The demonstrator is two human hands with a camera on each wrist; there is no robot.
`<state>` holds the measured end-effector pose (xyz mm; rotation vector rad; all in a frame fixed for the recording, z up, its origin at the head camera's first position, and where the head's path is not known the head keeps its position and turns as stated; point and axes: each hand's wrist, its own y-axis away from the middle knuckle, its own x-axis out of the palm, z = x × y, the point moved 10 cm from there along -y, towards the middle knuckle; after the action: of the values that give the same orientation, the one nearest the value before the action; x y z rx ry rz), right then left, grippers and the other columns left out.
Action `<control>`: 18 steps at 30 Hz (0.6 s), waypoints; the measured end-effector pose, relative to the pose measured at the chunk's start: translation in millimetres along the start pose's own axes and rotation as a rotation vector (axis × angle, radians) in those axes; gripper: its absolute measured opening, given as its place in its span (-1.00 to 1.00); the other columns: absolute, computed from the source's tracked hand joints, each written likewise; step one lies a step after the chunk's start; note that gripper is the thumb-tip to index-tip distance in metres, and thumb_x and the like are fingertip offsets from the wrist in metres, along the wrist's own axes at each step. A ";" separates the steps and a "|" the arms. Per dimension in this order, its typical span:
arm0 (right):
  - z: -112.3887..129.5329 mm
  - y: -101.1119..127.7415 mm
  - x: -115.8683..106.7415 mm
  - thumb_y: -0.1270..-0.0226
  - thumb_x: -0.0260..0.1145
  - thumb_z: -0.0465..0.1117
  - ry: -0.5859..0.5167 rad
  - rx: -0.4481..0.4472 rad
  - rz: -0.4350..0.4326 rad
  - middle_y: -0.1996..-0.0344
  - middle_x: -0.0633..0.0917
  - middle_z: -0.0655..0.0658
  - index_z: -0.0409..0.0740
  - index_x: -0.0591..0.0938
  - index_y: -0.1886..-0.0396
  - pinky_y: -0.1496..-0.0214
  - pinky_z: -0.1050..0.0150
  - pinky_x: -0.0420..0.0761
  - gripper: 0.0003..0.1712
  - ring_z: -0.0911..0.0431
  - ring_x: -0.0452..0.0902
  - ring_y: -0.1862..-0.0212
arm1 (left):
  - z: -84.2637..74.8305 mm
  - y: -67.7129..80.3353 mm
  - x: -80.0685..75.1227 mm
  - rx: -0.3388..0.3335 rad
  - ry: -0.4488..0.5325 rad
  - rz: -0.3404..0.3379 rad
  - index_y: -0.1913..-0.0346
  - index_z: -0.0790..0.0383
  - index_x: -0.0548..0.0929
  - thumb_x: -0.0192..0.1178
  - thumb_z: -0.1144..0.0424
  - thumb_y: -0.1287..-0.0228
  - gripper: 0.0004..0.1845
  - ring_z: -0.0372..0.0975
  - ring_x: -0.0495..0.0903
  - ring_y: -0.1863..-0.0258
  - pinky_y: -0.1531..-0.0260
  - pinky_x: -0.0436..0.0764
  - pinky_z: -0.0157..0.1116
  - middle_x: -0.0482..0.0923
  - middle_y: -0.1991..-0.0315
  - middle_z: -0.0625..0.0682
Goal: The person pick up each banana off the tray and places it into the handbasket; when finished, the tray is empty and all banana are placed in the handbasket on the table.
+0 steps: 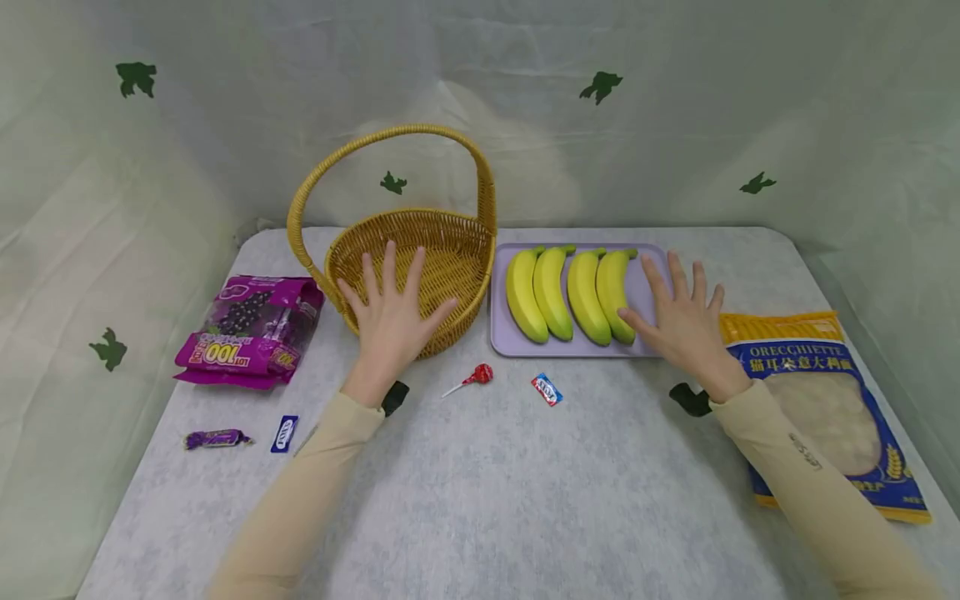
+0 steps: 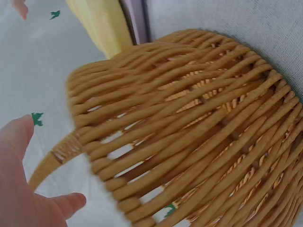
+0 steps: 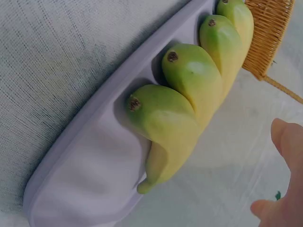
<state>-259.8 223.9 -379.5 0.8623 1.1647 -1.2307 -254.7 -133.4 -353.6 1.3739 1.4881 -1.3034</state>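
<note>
Left hand: the left hand (image 1: 392,312) hovers with its fingers straight and fanned wide, holding nothing; the fingertips lie over the front rim of the basket (image 1: 453,229).
Basket: woven wicker with a tall arched handle, standing upright just past the left fingers; the left wrist view shows its weave (image 2: 199,123) close beside the thumb (image 2: 19,137), but contact cannot be told.
Right hand: the right hand (image 1: 681,315) is likewise spread flat and relaxed, gripping nothing; its fingers reach over the near right part of the tray (image 1: 651,287).
Bananas: four bananas (image 1: 570,292) lie side by side on the tray, just left of the right thumb, whose tip is at the end of the nearest one; the right wrist view shows their green-tipped ends (image 3: 189,90) in a row.
Tray: pale lilac, touching the basket's right side.
Between the wrists: a red lollipop (image 1: 474,377) and a small wrapped candy (image 1: 547,389) on the table (image 1: 525,500).
Left of the left hand: a purple snack bag (image 1: 251,329), and nearer the person a purple wrapped candy (image 1: 216,438) and a blue sachet (image 1: 284,433).
Right of the right hand: a blue and yellow pasta bag (image 1: 825,400), partly under the right sleeve.
</note>
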 end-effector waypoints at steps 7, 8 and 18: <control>4.6 -1.5 -8.3 -0.29 0.20 0.23 -0.141 -0.071 -0.005 -0.47 -0.13 -0.35 0.01 -0.12 -0.55 -0.23 -0.52 -0.11 0.03 -0.43 -0.25 -0.39 | -8.3 23.5 -36.0 0.120 0.207 -0.136 -0.53 -0.12 0.01 -0.03 -0.36 -0.26 -0.14 0.05 -0.32 -0.46 -0.33 -0.30 0.25 -0.22 -0.52 0.09; 5.4 -3.2 -9.3 -0.29 0.23 0.20 -0.195 -0.089 0.000 -0.47 -0.14 -0.35 0.01 -0.12 -0.55 -0.24 -0.51 -0.11 0.04 -0.41 -0.25 -0.40 | -8.1 28.3 -44.6 0.151 0.257 -0.183 -0.52 -0.10 0.04 -0.04 -0.34 -0.28 -0.17 0.04 -0.27 -0.46 -0.34 -0.23 0.23 -0.19 -0.52 0.08; 2.6 -26.1 -6.6 -0.40 0.19 -0.25 -0.901 -0.129 0.178 -0.49 -0.17 -0.21 0.18 -0.26 -0.54 -0.25 -0.37 0.17 0.00 -0.36 0.04 -0.34 | 62.0 62.7 -107.8 0.148 0.855 -0.631 -0.36 0.32 0.29 0.19 0.20 -0.30 -0.38 -0.07 0.18 -0.33 -0.31 0.28 -0.05 0.16 -0.36 0.15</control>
<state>-284.6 218.4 -370.1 0.2304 0.4161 -1.1787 -182.2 -225.3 -278.1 1.7512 2.6038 -1.2434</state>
